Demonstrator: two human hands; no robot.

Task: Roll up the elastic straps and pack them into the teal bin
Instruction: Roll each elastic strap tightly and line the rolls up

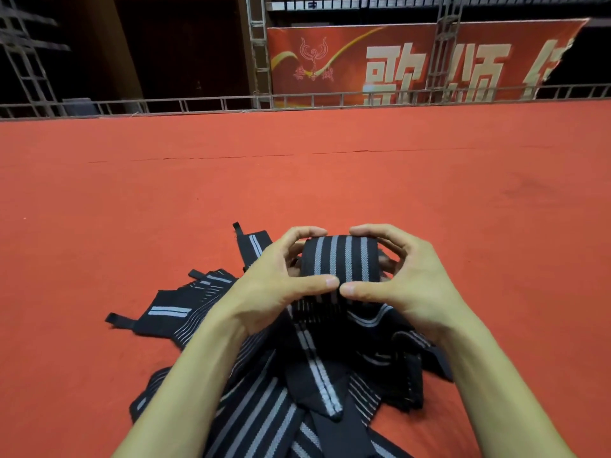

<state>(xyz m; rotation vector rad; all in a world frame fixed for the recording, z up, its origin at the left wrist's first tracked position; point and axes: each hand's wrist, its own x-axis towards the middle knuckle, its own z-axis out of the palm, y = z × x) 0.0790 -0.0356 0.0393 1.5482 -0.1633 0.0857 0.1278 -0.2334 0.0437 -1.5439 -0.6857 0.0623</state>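
Between curled fingers (pixel 305 233), rolled strap (pixel 340 259), thumbs beneath

- This looks like a stage in an event hall: a wide red carpet (pixel 297 186) covers the floor, with a seam (pixel 231 157) running across it
- Upright metal trusses (pixel 259 44) stand at the far edge, and a low truss rail (pixel 198 104) runs along it
- A large red banner (pixel 330 38) with big pale Chinese characters and an emblem hangs behind the rail
- The space (pixel 178 44) beyond the rail is dark and unlit

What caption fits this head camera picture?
Left hand and right hand hold a rolled strap over a pile on red carpet.
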